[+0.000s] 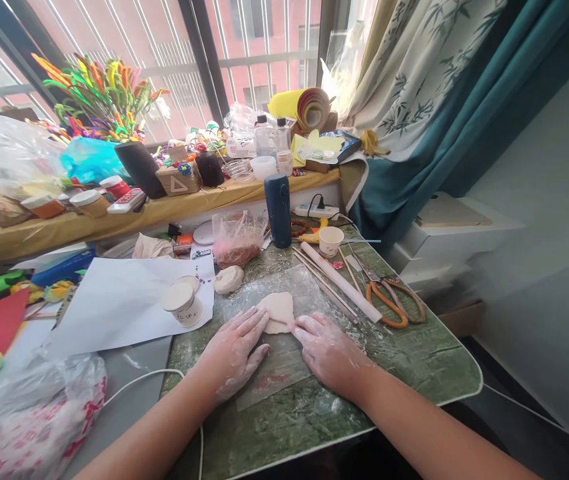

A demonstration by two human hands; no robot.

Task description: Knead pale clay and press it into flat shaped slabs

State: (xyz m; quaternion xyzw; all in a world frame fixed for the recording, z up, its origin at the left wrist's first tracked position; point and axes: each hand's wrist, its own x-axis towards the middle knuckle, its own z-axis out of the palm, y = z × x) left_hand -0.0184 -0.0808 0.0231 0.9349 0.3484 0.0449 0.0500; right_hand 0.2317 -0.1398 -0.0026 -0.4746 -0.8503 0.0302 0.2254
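Note:
A flattened piece of pale dough or clay (278,308) lies on a clear plastic sheet (309,287) dusted with white powder. My left hand (240,350) rests flat with outstretched fingers, their tips on the piece's left edge. The fingers of my right hand (322,347) are curled, with thumb and forefinger pinching its right lower edge. White powder coats both hands. A crease or slit runs across the lower part of the piece. Just behind it, to the left, sits a rounded lump of the same material (228,280).
Right of the sheet lie a rolling pin (342,283), thin sticks (322,280) and orange-handled scissors (389,303). Paper cups (183,303) stand on white paper (129,293) at left. A dark blue bottle (278,213) and a bag of pinkish material (237,243) are behind.

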